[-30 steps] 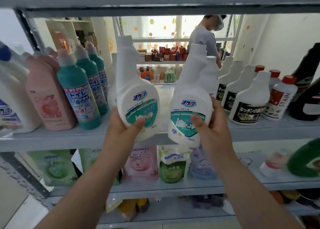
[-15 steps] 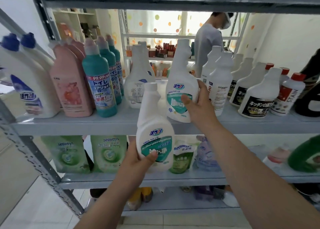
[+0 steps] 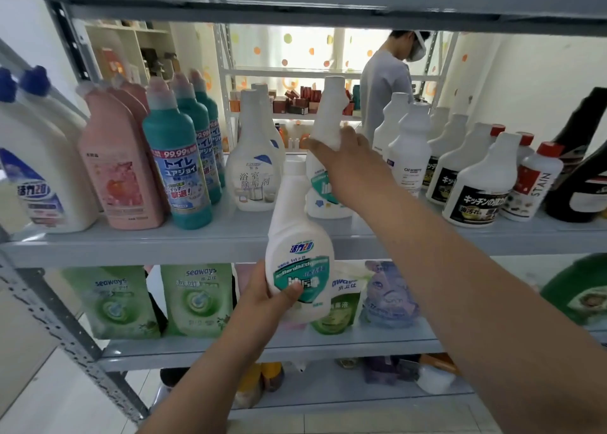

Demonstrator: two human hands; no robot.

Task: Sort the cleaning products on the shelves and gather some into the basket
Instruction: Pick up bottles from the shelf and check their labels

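My left hand point(image 3: 262, 297) grips one white cleaner bottle point(image 3: 297, 253) by its belly, before the shelf point(image 3: 131, 246) edge. My right hand point(image 3: 346, 161) wraps the neck of the twin bottle point(image 3: 330, 105), which stands on that shelf. Slick, rigid plastic (probably liquid-heavy): necks hold best.

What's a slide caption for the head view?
Right hand grips a white bottle on the shelf; left hand holds a matching bottle lower, in front.

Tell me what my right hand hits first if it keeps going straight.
Your right hand grips the upright white bottle; past that, probably the bath cleaner, though depth is unclear.
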